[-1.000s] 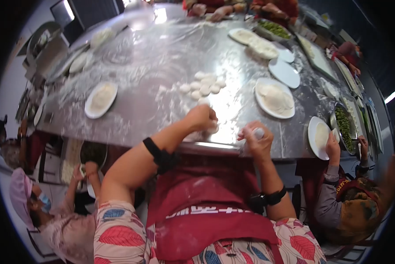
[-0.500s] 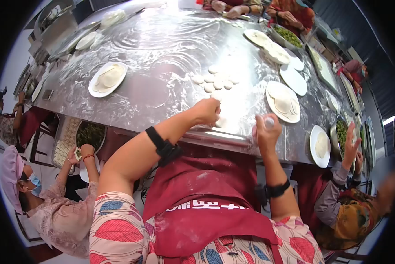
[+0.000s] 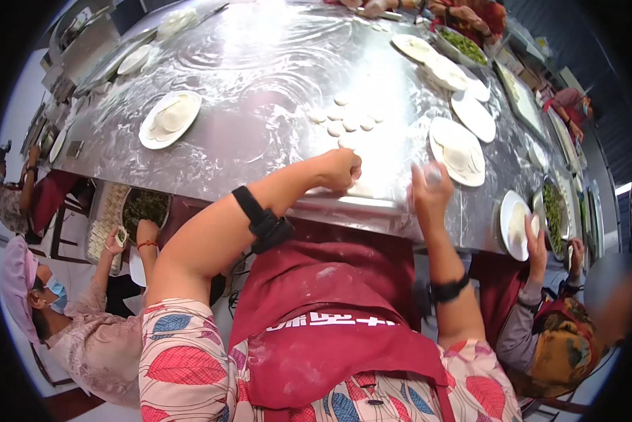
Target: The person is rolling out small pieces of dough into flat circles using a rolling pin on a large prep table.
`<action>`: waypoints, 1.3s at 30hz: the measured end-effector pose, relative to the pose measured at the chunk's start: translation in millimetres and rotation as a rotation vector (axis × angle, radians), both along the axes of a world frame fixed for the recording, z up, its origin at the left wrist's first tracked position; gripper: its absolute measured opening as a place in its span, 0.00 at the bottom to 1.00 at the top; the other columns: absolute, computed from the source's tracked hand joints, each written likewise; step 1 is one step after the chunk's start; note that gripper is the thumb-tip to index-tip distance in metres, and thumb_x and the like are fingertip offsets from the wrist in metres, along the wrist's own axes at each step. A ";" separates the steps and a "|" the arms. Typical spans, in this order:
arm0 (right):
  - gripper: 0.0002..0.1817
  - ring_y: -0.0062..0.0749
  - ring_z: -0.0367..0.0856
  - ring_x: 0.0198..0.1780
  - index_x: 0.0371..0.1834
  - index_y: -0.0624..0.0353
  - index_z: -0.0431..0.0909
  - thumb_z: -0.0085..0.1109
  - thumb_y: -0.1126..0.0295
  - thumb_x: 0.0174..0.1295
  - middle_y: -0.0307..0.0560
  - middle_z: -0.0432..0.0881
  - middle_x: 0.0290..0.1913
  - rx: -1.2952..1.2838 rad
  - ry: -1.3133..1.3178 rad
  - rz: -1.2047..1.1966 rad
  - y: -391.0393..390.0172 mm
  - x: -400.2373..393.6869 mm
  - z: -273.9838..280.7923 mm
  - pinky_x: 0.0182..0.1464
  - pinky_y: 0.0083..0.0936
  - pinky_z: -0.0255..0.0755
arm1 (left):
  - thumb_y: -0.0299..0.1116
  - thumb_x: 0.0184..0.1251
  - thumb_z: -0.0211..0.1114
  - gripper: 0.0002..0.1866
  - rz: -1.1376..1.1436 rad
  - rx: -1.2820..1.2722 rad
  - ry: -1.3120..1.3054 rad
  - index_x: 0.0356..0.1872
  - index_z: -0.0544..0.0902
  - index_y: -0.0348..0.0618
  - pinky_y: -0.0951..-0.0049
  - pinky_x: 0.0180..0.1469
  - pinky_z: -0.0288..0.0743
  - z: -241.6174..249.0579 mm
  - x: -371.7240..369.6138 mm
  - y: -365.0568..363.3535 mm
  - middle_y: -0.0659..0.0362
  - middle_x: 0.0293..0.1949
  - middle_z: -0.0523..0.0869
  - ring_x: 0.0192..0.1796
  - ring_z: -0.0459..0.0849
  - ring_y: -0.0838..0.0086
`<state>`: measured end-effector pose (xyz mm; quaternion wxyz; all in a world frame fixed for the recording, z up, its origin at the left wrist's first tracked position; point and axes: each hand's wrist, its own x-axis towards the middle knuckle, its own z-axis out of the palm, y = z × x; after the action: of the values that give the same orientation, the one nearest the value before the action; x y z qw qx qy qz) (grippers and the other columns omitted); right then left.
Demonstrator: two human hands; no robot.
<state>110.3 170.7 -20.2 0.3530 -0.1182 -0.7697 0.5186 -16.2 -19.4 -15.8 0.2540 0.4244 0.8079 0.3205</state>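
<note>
My left hand (image 3: 340,170) is closed, knuckles up, low over the floured metal table (image 3: 238,165) near its front edge. A pale dough piece (image 3: 362,189) shows beside its fingers; what the fingertips grip is hidden. My right hand (image 3: 431,191), slightly blurred, is wrapped round a rolling pin (image 3: 434,173), only its rounded end showing. Small flattened dough discs (image 3: 334,130) lie in a loose group beyond my left hand. To the right, a white plate (image 3: 437,151) holds thin dough rounds (image 3: 459,159).
Another plate of dough rounds (image 3: 169,118) lies at left. More plates and a bowl of green filling (image 3: 462,46) stand at the right back. Co-workers stand at both sides and across the table; one at right holds a dough round (image 3: 534,225).
My left hand has moved slightly right and down; my right hand has risen slightly. Fewer discs lie in the group. The right co-worker's hand now holds a dough round by the plate.
</note>
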 end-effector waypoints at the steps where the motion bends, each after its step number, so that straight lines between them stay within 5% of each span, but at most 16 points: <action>1: 0.09 0.20 0.69 0.14 0.31 0.63 0.71 0.64 0.76 0.56 0.41 0.73 0.16 -0.094 0.009 0.009 1.0 -18.5 0.1 0.17 0.24 0.61 | 0.26 0.50 0.64 0.07 0.009 0.005 0.035 0.31 0.81 0.36 0.67 0.38 0.75 3.9 1.4 3.1 0.53 0.28 0.84 0.35 0.82 0.66; 2: 0.09 0.23 0.70 0.15 0.30 0.62 0.72 0.64 0.75 0.56 0.43 0.73 0.16 0.115 0.035 -0.002 11.4 -40.1 -4.6 0.19 0.25 0.63 | 0.26 0.50 0.64 0.07 0.026 -0.014 0.055 0.32 0.81 0.36 0.67 0.39 0.75 5.1 -0.9 8.7 0.52 0.29 0.84 0.35 0.82 0.65; 4: 0.09 0.28 0.71 0.17 0.30 0.63 0.72 0.65 0.74 0.54 0.45 0.75 0.17 0.031 -0.084 0.043 9.9 -56.1 4.5 0.23 0.25 0.65 | 0.27 0.50 0.64 0.09 0.070 -0.043 0.092 0.33 0.82 0.37 0.67 0.39 0.75 3.3 -5.1 18.3 0.51 0.30 0.85 0.36 0.83 0.64; 9: 0.11 0.21 0.73 0.17 0.29 0.61 0.70 0.66 0.75 0.55 0.41 0.75 0.18 -0.018 -0.016 -0.001 -1.7 10.3 1.5 0.18 0.23 0.66 | 0.26 0.53 0.63 0.09 0.013 -0.023 0.129 0.36 0.83 0.35 0.66 0.41 0.76 1.0 -2.6 6.9 0.49 0.34 0.86 0.38 0.85 0.62; 12: 0.10 0.23 0.75 0.18 0.30 0.61 0.69 0.65 0.77 0.55 0.42 0.75 0.18 -0.059 -0.018 0.019 -5.5 19.3 0.2 0.20 0.24 0.67 | 0.26 0.52 0.63 0.10 0.132 -0.024 -0.373 0.35 0.82 0.34 0.66 0.41 0.77 -1.4 -0.5 1.7 0.49 0.34 0.86 0.37 0.84 0.62; 16: 0.11 0.37 0.75 0.21 0.30 0.63 0.71 0.66 0.74 0.53 0.51 0.76 0.20 0.145 -0.015 0.008 16.9 -57.6 -9.0 0.26 0.31 0.69 | 0.29 0.56 0.62 0.09 0.055 -0.054 0.118 0.34 0.82 0.35 0.65 0.42 0.75 7.1 -3.9 15.5 0.48 0.32 0.85 0.37 0.84 0.62; 20: 0.13 0.39 0.76 0.21 0.33 0.63 0.71 0.68 0.72 0.51 0.52 0.77 0.20 0.249 -0.001 -0.054 17.7 -44.3 -11.9 0.27 0.32 0.70 | 0.30 0.56 0.63 0.09 0.008 -0.033 0.111 0.36 0.83 0.36 0.65 0.41 0.75 3.8 0.1 19.2 0.49 0.30 0.85 0.37 0.84 0.62; 24: 0.12 0.27 0.77 0.24 0.33 0.63 0.70 0.66 0.75 0.51 0.45 0.76 0.20 -0.144 -0.111 0.078 -6.9 32.4 4.3 0.28 0.29 0.71 | 0.25 0.55 0.60 0.07 0.124 -0.014 -0.029 0.34 0.82 0.35 0.68 0.34 0.76 7.8 5.1 5.0 0.53 0.27 0.84 0.29 0.84 0.69; 25: 0.13 0.28 0.78 0.23 0.33 0.63 0.70 0.66 0.75 0.51 0.46 0.77 0.21 -0.040 -0.070 0.044 -3.5 25.7 0.0 0.27 0.29 0.71 | 0.22 0.54 0.59 0.08 0.142 0.009 -0.243 0.34 0.82 0.34 0.69 0.31 0.76 1.3 3.1 3.6 0.54 0.26 0.84 0.27 0.83 0.73; 28: 0.14 0.40 0.78 0.24 0.35 0.63 0.70 0.68 0.73 0.51 0.53 0.78 0.24 0.262 0.068 -0.070 18.8 -38.2 -20.5 0.28 0.31 0.71 | 0.25 0.56 0.59 0.08 0.055 -0.038 -0.004 0.35 0.83 0.35 0.67 0.35 0.76 18.4 6.9 5.9 0.51 0.28 0.85 0.30 0.84 0.68; 30: 0.14 0.46 0.77 0.25 0.35 0.63 0.71 0.67 0.73 0.51 0.57 0.78 0.26 0.150 -0.102 -0.015 12.0 -59.4 1.0 0.31 0.32 0.71 | 0.32 0.59 0.60 0.11 0.050 -0.056 0.147 0.36 0.83 0.35 0.64 0.40 0.75 7.9 0.4 14.6 0.46 0.30 0.85 0.35 0.84 0.59; 33: 0.14 0.43 0.78 0.25 0.35 0.63 0.71 0.67 0.73 0.51 0.54 0.77 0.24 0.253 0.024 -0.060 20.2 -54.1 -17.6 0.31 0.32 0.71 | 0.34 0.57 0.62 0.12 0.048 -0.062 0.105 0.35 0.83 0.35 0.62 0.40 0.74 4.4 1.0 19.6 0.44 0.31 0.84 0.36 0.83 0.56; 36: 0.12 0.32 0.77 0.22 0.34 0.63 0.71 0.67 0.75 0.52 0.48 0.77 0.21 0.091 -0.045 -0.015 9.7 12.1 -16.3 0.28 0.28 0.71 | 0.32 0.56 0.61 0.11 0.001 -0.081 0.189 0.33 0.82 0.34 0.62 0.39 0.73 3.7 2.0 10.5 0.45 0.30 0.84 0.34 0.82 0.58; 39: 0.12 0.31 0.77 0.23 0.35 0.63 0.71 0.67 0.76 0.52 0.48 0.77 0.22 0.045 -0.009 -0.047 3.4 11.2 -13.7 0.29 0.28 0.71 | 0.31 0.56 0.61 0.10 0.028 -0.038 0.021 0.31 0.80 0.33 0.63 0.39 0.73 10.2 7.8 5.2 0.46 0.28 0.83 0.32 0.81 0.60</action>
<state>121.5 174.1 -33.9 0.3641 -0.1306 -0.7799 0.4920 -8.4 -14.2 -5.6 0.2490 0.4114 0.8223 0.3042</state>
